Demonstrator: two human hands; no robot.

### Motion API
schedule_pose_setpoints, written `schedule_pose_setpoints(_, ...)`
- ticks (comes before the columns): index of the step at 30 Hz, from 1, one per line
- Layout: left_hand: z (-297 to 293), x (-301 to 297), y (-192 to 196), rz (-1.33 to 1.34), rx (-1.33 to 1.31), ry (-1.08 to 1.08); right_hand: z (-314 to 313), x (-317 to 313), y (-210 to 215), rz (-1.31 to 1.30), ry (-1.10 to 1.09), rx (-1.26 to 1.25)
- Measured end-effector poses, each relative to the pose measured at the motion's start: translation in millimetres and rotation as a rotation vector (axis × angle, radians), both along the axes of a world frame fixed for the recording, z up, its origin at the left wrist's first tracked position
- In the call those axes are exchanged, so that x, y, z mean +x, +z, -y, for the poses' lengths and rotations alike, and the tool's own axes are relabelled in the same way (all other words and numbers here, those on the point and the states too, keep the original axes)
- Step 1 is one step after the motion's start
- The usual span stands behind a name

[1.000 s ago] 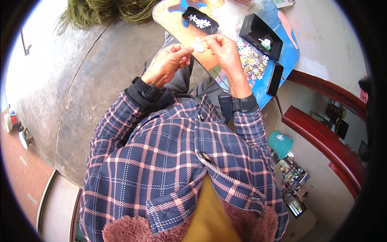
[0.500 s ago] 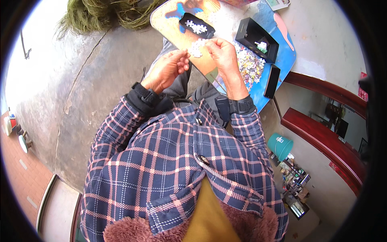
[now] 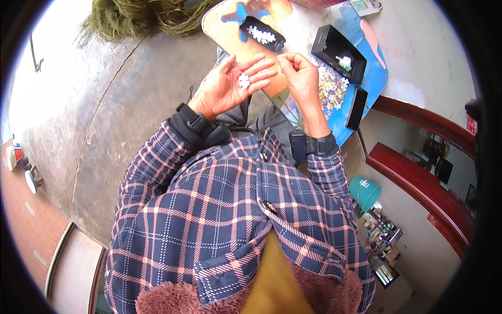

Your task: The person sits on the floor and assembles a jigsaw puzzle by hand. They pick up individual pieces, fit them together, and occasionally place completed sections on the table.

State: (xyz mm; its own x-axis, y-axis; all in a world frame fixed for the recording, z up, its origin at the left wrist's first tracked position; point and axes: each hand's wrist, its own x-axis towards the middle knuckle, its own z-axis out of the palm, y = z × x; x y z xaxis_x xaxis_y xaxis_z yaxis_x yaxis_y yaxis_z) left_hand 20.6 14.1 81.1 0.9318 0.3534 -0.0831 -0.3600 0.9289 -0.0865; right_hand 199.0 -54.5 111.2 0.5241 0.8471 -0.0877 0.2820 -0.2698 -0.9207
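My left hand (image 3: pixel 230 83) is turned palm up, fingers stretched out and slightly spread. A small white jigsaw puzzle piece (image 3: pixel 244 80) rests on it at the base of the fingers. To its right, my right hand (image 3: pixel 302 78) is closed in a pinch, thumb against forefinger, over the table. What it pinches, if anything, is too small to make out. Beyond the hands lies a black tray (image 3: pixel 278 44) with white puzzle pieces (image 3: pixel 260 35) in it. Many loose, multicoloured puzzle pieces (image 3: pixel 332 89) are heaped on the table right of my right hand.
The picture-printed table (image 3: pixel 222 29) has a rounded left corner. On its right stand an open black box (image 3: pixel 358 73) with a small white and green item inside, and a narrow black box (image 3: pixel 356 108). Green fibre bundles (image 3: pixel 125 18) lie on the floor; a teal bucket (image 3: pixel 365 192) stands at right.
My left hand has turned palm up and opened, showing a white puzzle piece on it; its fingers now cover the spot where white pieces showed. My right hand stays pinched, slightly farther right.
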Motion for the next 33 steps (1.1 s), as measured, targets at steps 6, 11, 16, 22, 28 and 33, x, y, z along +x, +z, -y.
schedule_pose_setpoints(6,4,2,-5,0.108,-0.011,0.013,25,-18,21,0.266,0.237,0.095)
schedule_pose_setpoints(11,6,5,-7,0.107,0.011,0.083,20,-34,25,0.414,0.352,0.131)
schedule_pose_setpoints(16,9,9,-8,0.047,0.093,0.176,19,-49,20,0.578,0.327,0.076)
schedule_pose_setpoints(22,11,11,-11,0.013,0.123,0.161,16,-55,14,0.617,0.304,0.052)
schedule_pose_setpoints(28,12,11,-10,0.02,0.082,0.091,19,-45,17,0.585,0.309,0.088)
schedule_pose_setpoints(33,13,10,-9,-0.348,0.204,0.039,23,-30,20,0.687,0.285,0.116)
